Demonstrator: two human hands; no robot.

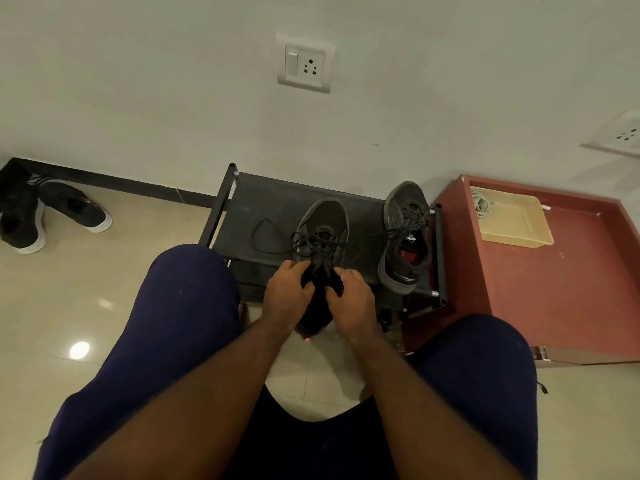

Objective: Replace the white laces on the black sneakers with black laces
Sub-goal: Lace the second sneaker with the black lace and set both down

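Person, head view: the left leg and the right leg are each covered by dark navy trousers of a fine-textured cloth, with a few pale specks on the fabric. A black garment fills the lower middle of the view between the two thighs, its far edge forming a curved hem. Both forearms are unsleeved along their whole visible length, down to the bare left grip and the bare right grip.

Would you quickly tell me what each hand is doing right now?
Left hand: fingers curled, gripping the near sneaker at its opening.
Right hand: fingers curled, gripping the same shoe's opening from the other side.
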